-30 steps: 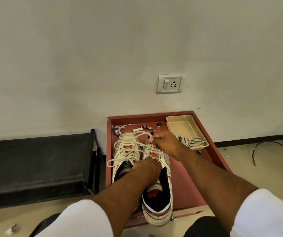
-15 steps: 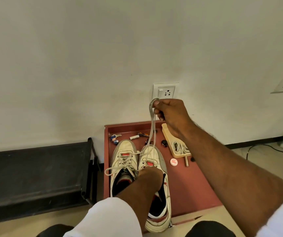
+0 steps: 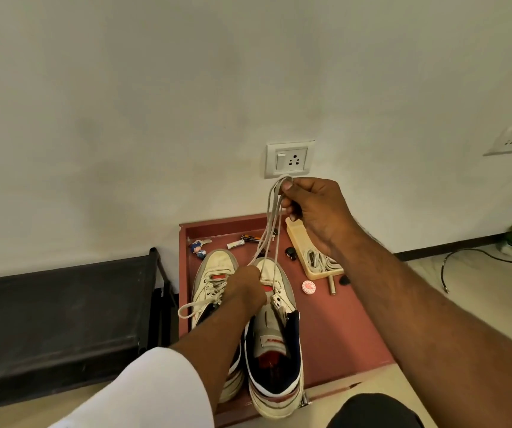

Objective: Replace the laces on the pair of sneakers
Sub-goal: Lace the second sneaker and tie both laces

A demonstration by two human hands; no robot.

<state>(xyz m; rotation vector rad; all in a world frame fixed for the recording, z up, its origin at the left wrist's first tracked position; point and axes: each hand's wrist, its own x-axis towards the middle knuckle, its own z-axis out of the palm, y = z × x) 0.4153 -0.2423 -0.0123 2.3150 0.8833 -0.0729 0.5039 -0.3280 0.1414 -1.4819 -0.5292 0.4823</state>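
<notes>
The right hand [image 3: 316, 214] pinches a lace [image 3: 271, 223] in curled fingers, held high at 12 o'clock above the right sneaker [image 3: 274, 344]. The left hand [image 3: 245, 288] rests on that sneaker's tongue; its fingers are hidden. The left sneaker [image 3: 213, 273] stands at 9 o'clock, touching it, on the red tray [image 3: 341, 329].

White short sleeves [image 3: 143, 393] (rolled above bare forearms) and dark trousers [image 3: 375, 412].

Single head cam on me, wide-angle, looking forward and down: red tray [image 3: 341, 329] close below, wall socket [image 3: 290, 159] far ahead, my forearms entering from near edge.
</notes>
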